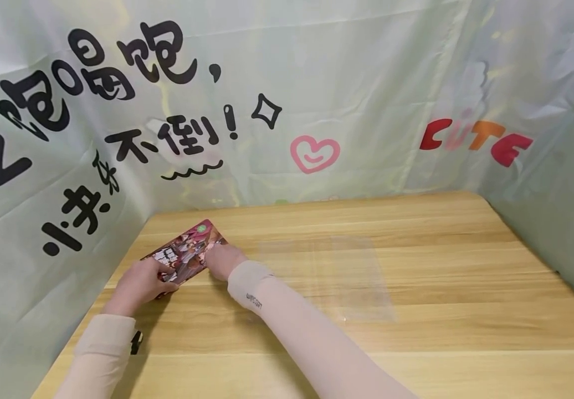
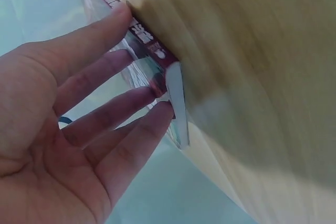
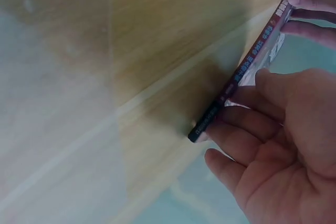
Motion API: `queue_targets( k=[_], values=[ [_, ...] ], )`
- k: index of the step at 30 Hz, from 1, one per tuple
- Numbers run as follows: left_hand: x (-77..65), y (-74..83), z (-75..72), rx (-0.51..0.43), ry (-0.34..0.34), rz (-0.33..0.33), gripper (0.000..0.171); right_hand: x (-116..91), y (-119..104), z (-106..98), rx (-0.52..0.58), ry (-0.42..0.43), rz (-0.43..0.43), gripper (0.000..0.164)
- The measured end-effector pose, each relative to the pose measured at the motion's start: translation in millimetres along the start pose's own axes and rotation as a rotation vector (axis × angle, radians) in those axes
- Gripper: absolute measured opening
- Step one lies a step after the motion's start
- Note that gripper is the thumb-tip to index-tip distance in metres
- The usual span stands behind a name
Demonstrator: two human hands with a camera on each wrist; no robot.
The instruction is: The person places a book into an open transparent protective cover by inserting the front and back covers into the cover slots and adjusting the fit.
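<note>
While the illustrated book [image 1: 187, 252] tilts at the far left of the table [image 1: 466, 321], the left grip [image 1: 139, 284] pinches its left end, the right grip [image 1: 224, 261] its right.

Thin, closed, dark-red rectangular paper book [image 1: 184, 255] with a colourful illustrated cover, held between the left hand [image 1: 139, 282] and the right hand [image 1: 224, 260].
The cover faces up, its white lettering near the left hand and a round green mark in the corner beyond the right hand. The book sits slantwise, its long side running outward from the left hand to the right hand; the spine carries white and blue characters and ends in black by the right hand's fingers.
</note>
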State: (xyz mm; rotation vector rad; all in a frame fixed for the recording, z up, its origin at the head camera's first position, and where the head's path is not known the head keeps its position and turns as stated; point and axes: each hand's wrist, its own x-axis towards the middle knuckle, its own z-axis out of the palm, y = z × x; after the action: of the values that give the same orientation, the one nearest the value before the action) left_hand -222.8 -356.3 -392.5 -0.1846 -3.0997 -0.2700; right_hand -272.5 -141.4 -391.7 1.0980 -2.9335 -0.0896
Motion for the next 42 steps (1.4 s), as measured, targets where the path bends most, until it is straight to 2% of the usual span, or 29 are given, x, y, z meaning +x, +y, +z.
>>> queue_targets(
  k=[4,10,16,20,25,30,33,37,42],
  values=[
    [2.5,-1.1,-3.6,-0.015,-0.018,-0.005,0.037,-1.8,0.0,-0.4,-0.02,0.028,-0.021,0.03],
    [4.7,-5.0,-7.5,-0.047,-0.061,-0.005,0.04,-3.9,-3.4,1.0,-0.116,0.091,-0.055,0.034],
    [4.2,-11.0,-14.5,-0.107,-0.096,-0.019,0.042,-4.2,-10.9,-5.0,-0.028,0.065,-0.063,0.028],
    [3.1,-15.4,-17.6,-0.117,-0.115,-0.017,0.031,-6.4,-15.2,-7.5,-0.025,0.072,-0.111,0.026],
    [8.6,-13.6,-17.5,-0.113,-0.16,-0.013,0.013,-10.2,-14.1,-6.8,-0.059,0.069,-0.134,0.024],
    [13.7,-12.2,-17.3,-0.112,-0.173,-0.028,0.005,-16.0,-13.7,-7.5,-0.029,0.049,-0.166,0.022],
    [16.0,-12.5,-16.6,-0.102,-0.162,-0.011,0.016,-19.8,-15.5,-8.0,-0.023,0.05,-0.184,0.02],
    [19.4,-12.8,-13.8,-0.077,-0.149,0.019,0.039,-25.8,-19.2,-9.0,-0.026,0.057,-0.197,0.016],
    [21.8,-11.8,-11.8,-0.074,-0.148,0.012,0.051,-33.1,-22.9,-10.1,0.001,0.038,-0.219,0.012]
  ],
)
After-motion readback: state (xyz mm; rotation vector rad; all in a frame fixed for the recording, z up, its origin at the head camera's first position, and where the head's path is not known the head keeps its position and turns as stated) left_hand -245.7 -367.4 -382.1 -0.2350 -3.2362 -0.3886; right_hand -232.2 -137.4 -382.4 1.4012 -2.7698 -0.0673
